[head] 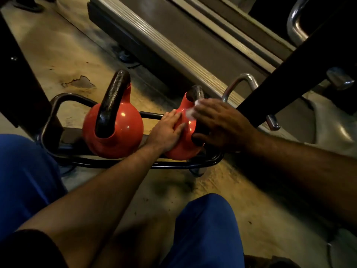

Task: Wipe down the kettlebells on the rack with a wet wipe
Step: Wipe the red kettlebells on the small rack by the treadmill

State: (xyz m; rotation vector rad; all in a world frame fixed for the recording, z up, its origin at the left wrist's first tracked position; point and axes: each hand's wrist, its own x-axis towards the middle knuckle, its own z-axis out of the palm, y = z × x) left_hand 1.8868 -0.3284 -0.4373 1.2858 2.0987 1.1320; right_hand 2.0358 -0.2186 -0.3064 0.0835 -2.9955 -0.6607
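On the low black rack [50, 105], the left hand [167, 130] is lying flat against the right kettlebell [182, 146], while the right hand [216, 123] is pressing a white wet wipe [190, 112] onto it, fingers loosely curved. Its handle is pointing up and away.

Glossy red kettlebells [113, 130], rough black handles [114, 95]

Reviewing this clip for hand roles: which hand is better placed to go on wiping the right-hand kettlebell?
Right. The right hand already has the wet wipe against the right kettlebell near its handle; the left hand lies flat on its side, steadying it.
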